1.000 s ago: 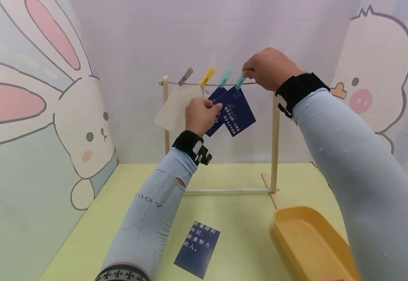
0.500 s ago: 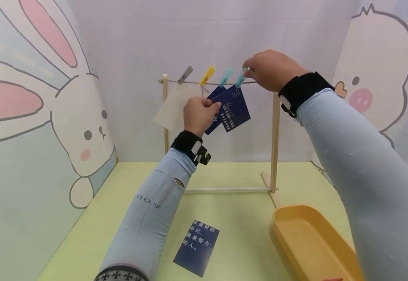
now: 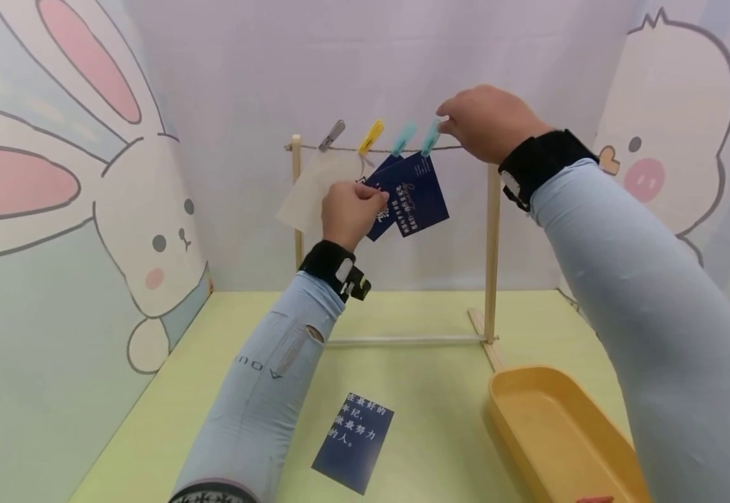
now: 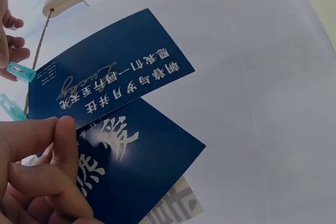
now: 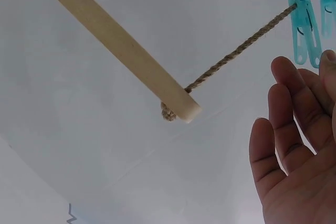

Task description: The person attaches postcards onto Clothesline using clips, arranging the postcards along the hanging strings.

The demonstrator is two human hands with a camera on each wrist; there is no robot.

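Observation:
My left hand (image 3: 351,213) is at the left corner of a dark blue printed card (image 4: 113,59). Its thumb and index fingertips are close together and overlap that corner; I cannot tell whether they still pinch it. The card hangs by its top corner from a light blue clothespin (image 3: 430,137) on a twine line (image 5: 241,51). My right hand (image 3: 487,119) is just beside that clothespin, its fingers spread and off it in the right wrist view. A second blue card (image 4: 157,150) hangs partly behind the first, under another light blue clothespin (image 3: 405,139).
A grey clothespin (image 3: 332,135), a yellow clothespin (image 3: 371,137) and a whitish sheet (image 3: 308,199) are further left on the line. The wooden frame (image 3: 492,265) stands on the green table (image 3: 440,419). Another blue card (image 3: 353,443) lies near a yellow tray (image 3: 547,419).
My left hand has shifted slightly left and down, baring more of the card's corner. My right hand's fingers have come off the light blue clothespin, which stays on the line with the card.

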